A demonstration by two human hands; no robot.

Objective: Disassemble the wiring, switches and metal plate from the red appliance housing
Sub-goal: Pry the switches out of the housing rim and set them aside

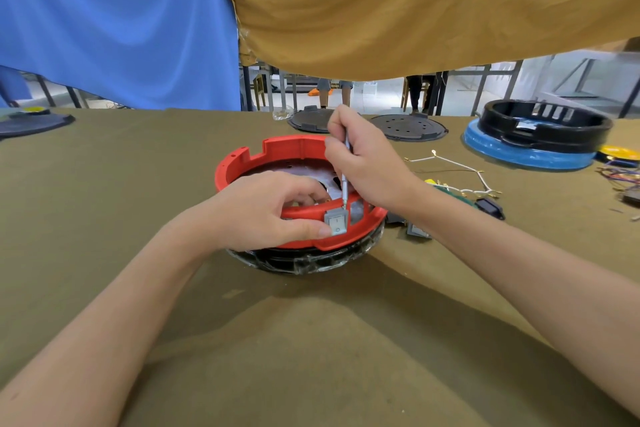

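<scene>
A desk (104,201) covered in olive-brown cloth fills the lower part of the view, creased and shadowed toward six o'clock. Above its far edge hang two sheets of fabric: a blue drape (114,17) from nine to eleven o'clock and a mustard-tan drape (415,3) from twelve to three o'clock, their edges meeting just left of twelve. Under their hems a strip of room shows: a pale floor (381,97), dark metal frame legs (246,87), a wooden chair (260,87), and the legs of people standing (424,90) near one o'clock. The light there is bright and even, with white surfaces at two o'clock.
</scene>
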